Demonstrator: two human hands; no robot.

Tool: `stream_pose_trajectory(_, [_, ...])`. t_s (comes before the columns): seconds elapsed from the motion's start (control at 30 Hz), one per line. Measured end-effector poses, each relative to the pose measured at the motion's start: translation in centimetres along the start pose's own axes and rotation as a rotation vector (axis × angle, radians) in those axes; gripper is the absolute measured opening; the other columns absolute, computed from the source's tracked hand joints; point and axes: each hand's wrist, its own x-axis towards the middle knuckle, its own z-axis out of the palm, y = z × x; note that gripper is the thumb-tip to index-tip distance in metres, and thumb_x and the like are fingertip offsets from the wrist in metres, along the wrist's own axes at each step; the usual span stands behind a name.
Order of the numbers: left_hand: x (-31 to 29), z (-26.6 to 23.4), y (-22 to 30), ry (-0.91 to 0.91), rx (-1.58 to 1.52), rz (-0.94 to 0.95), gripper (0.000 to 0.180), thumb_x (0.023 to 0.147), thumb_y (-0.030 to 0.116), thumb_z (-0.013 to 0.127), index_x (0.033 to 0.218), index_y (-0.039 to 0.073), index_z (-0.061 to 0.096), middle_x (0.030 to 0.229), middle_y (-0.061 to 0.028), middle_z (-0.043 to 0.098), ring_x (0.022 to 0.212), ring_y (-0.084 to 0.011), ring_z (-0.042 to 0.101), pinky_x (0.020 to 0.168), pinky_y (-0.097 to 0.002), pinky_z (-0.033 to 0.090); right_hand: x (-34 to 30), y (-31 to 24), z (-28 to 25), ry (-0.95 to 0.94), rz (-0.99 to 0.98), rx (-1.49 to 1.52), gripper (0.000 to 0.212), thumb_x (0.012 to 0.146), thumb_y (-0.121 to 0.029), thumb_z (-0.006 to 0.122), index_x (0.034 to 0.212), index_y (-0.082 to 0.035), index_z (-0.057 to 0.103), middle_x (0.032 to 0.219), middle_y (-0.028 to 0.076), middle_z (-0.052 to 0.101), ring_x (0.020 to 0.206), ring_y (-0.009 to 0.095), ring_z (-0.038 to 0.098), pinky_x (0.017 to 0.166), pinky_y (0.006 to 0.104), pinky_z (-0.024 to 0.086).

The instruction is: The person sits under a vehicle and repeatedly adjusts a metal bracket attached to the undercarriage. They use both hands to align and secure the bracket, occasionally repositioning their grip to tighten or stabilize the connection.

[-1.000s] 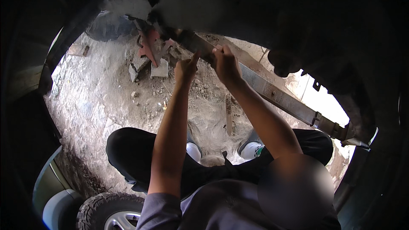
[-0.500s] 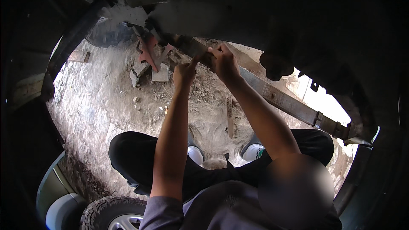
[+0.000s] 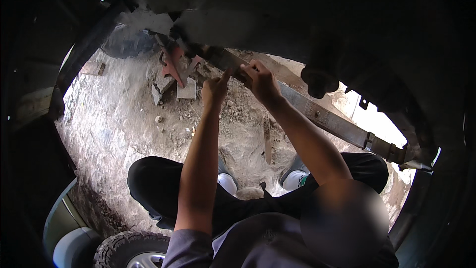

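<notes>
A grey metal leaf spring runs diagonally under the dark vehicle underside, from upper left to lower right. My left hand is at the near edge of its darker upper-left stretch. Its fingers are curled, with one digit reaching up toward the metal; what they hold, if anything, is hidden in shadow. Just to the right, my right hand is closed at the same stretch, thumb and fingers pinched together over the spring. Whatever sits between those fingertips is too small and dark to name.
A red metal stand is at the upper left, beside broken concrete blocks. A flat strip lies on the dusty ground before my feet. A wheel with a knobbly tyre is at lower left. Dark vehicle parts hang low overhead.
My right hand has lowered slightly, its fingers drawn in closer to the spring. My left hand stays nearly in place. The view has shifted a little.
</notes>
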Motion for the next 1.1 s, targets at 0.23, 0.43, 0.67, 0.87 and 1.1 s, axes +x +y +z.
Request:
stream_pose_trajectory(0.23, [-0.3,0.6,-0.3,0.023,-0.028,-0.024,0.082,0.086,0.081,0.069,0.074,0.000,0.077,0.074,-0.0194,0.074,0.079,-0.0392,0.075,0.077,-0.0526,0.054,-0.3,-1.1,0.2,-0.017,0.084,0.054,0.017,0.104,-0.010,0.067,0.117,-0.009,0.078,0.101,0.014,0.069,0.088,0.034,0.074,0.078,0.0433,0.060])
stream_pose_trajectory(0.43, [0.1,0.3,0.1,-0.005,-0.050,-0.016,0.077,0.089,0.074,0.075,0.065,0.001,0.067,0.062,-0.0063,0.061,0.062,-0.0182,0.058,0.061,-0.0415,0.044,0.9,-0.7,0.3,-0.008,0.150,-0.029,0.022,0.101,-0.006,0.069,0.121,-0.009,0.078,0.104,0.014,0.069,0.094,0.034,0.074,0.081,0.0436,0.060])
stream_pose_trajectory(0.67, [1.3,0.0,-1.5,0.034,0.044,0.000,0.079,0.086,0.080,0.069,0.082,0.002,0.080,0.087,-0.0247,0.077,0.091,-0.0434,0.076,0.084,-0.0527,0.055,1.0,-0.5,0.3,0.020,0.031,-0.055,0.018,0.099,-0.008,0.071,0.116,-0.008,0.077,0.104,0.013,0.068,0.094,0.036,0.073,0.080,0.0432,0.060])
stream_pose_trajectory(0.87, [-0.7,-0.7,0.8,0.037,0.083,-0.029,0.077,0.088,0.078,0.068,0.083,0.002,0.080,0.088,-0.0253,0.077,0.092,-0.0460,0.075,0.086,-0.0540,0.055,-0.7,-1.1,-0.1,-0.034,0.127,0.129,0.017,0.102,-0.014,0.069,0.116,-0.009,0.078,0.098,0.014,0.068,0.088,0.038,0.072,0.077,0.0465,0.059])
stream_pose_trajectory(1.1, [-0.8,-0.1,0.6,0.055,0.081,0.036,0.081,0.088,0.081,0.065,0.082,0.001,0.080,0.086,-0.0255,0.076,0.093,-0.0459,0.075,0.086,-0.0551,0.054,1.0,-1.9,-0.1,0.012,0.203,0.113,0.014,0.101,-0.010,0.069,0.111,-0.006,0.078,0.098,0.015,0.069,0.090,0.038,0.073,0.078,0.0467,0.060])
